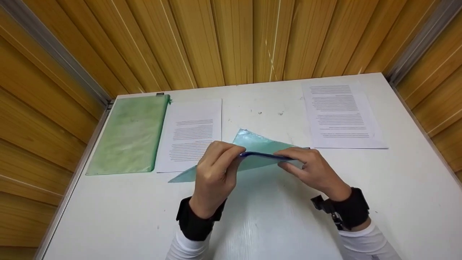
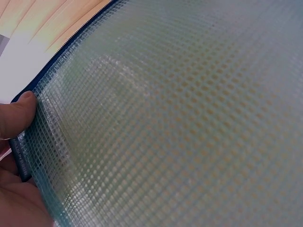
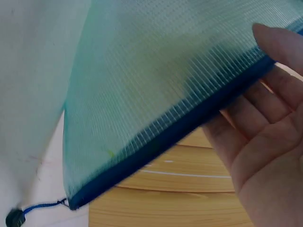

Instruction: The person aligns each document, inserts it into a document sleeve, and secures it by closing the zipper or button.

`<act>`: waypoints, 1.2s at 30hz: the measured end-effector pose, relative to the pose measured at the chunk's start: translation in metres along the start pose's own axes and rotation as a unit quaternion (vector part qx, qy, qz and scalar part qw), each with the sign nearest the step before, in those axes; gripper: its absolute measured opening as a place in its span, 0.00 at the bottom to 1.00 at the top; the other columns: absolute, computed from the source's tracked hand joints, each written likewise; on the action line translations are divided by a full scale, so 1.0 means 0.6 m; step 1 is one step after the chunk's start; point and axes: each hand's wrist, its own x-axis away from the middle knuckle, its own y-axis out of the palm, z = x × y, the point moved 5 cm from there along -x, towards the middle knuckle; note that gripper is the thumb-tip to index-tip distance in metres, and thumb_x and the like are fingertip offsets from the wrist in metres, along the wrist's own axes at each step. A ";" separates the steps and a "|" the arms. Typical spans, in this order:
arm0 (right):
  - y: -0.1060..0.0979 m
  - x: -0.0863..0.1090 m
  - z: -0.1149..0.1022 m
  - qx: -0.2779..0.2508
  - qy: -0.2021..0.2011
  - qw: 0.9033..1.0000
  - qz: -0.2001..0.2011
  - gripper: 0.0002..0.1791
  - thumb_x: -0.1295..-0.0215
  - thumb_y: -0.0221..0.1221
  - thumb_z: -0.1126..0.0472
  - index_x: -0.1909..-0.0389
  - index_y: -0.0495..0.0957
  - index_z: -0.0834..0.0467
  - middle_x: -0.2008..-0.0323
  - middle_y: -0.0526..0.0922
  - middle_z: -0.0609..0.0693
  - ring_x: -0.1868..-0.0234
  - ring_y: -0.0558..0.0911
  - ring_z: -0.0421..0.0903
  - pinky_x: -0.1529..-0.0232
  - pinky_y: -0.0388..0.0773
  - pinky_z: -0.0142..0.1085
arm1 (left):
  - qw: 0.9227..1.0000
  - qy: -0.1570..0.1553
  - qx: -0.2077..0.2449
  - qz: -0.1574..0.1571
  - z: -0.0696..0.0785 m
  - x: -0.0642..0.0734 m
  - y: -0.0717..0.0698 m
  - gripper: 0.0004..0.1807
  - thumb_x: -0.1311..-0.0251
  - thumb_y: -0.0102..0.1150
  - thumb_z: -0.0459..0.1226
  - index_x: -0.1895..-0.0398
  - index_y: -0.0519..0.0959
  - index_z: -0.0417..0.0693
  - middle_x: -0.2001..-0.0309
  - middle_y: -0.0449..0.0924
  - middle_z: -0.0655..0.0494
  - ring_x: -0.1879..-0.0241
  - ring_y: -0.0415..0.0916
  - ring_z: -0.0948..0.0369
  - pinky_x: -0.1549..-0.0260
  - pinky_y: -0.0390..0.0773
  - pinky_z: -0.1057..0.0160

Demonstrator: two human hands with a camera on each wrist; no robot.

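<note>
A blue-green mesh zipper pouch (image 1: 256,142) with a dark blue zipper edge is held up at a tilt above the white table. My left hand (image 1: 216,173) pinches one end of the zipper edge, its thumb on the mesh (image 2: 165,118) in the left wrist view. Farther along the same edge, my right hand (image 1: 314,171) grips the pouch between thumb and fingers. A short blue cord with a dark bead (image 3: 15,217) hangs from the zipper's corner in the right wrist view. The pouch's lower part is partly hidden by the left hand.
On the left of the white table (image 1: 108,216) lies a green zipper pouch (image 1: 126,133). Printed sheets (image 1: 195,126) lie beside it, close behind the held pouch. Another printed paper (image 1: 339,115) lies at the back right. Wood-patterned walls (image 1: 231,43) enclose the table.
</note>
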 end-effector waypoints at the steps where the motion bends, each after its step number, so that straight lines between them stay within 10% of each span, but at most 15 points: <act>1: 0.002 0.000 0.002 -0.008 -0.007 1.000 0.005 0.16 0.37 0.69 0.77 0.50 0.89 0.63 0.54 0.93 0.57 0.50 0.88 0.35 0.45 0.75 0.16 | 1.000 0.001 0.002 0.000 0.001 0.000 0.000 0.08 0.39 0.71 0.22 0.57 0.87 0.34 0.64 0.83 0.48 0.63 0.81 0.56 0.60 0.86 0.66; 7: -0.002 0.002 0.011 -0.058 -0.017 0.997 0.050 0.16 0.40 0.63 0.84 0.55 0.90 0.68 0.58 0.93 0.60 0.50 0.84 0.24 0.49 0.77 0.16 | 1.000 -0.003 0.001 -0.002 0.000 -0.001 -0.001 0.11 0.35 0.71 0.27 0.50 0.86 0.33 0.60 0.84 0.46 0.58 0.81 0.55 0.56 0.86 0.65; 13: -0.023 0.003 0.017 -0.120 -0.020 0.987 0.102 0.21 0.40 0.59 0.89 0.55 0.90 0.68 0.54 0.91 0.35 0.55 0.85 0.25 0.54 0.79 0.18 | 0.999 -0.032 -0.010 0.013 -0.013 -0.001 -0.015 0.25 0.40 0.75 0.26 0.39 0.80 0.32 0.51 0.83 0.44 0.50 0.79 0.51 0.46 0.80 0.63; 26: -0.095 0.018 0.031 -0.217 0.080 0.948 0.216 0.19 0.29 0.55 0.82 0.53 0.91 0.64 0.58 0.93 0.38 0.54 0.88 0.30 0.49 0.82 0.22 | 0.974 -0.161 -0.079 0.138 -0.079 0.010 -0.062 0.45 0.48 0.82 0.31 0.28 0.69 0.26 0.32 0.73 0.31 0.30 0.70 0.41 0.24 0.66 0.47; 36: -0.115 0.025 0.027 -0.324 0.094 0.913 0.230 0.14 0.25 0.56 0.79 0.45 0.86 0.73 0.53 0.93 0.50 0.52 0.90 0.39 0.46 0.86 0.31 | 0.957 -0.283 0.063 0.013 -0.130 0.030 -0.005 0.45 0.41 0.79 0.33 0.23 0.66 0.32 0.30 0.76 0.39 0.28 0.73 0.46 0.28 0.71 0.42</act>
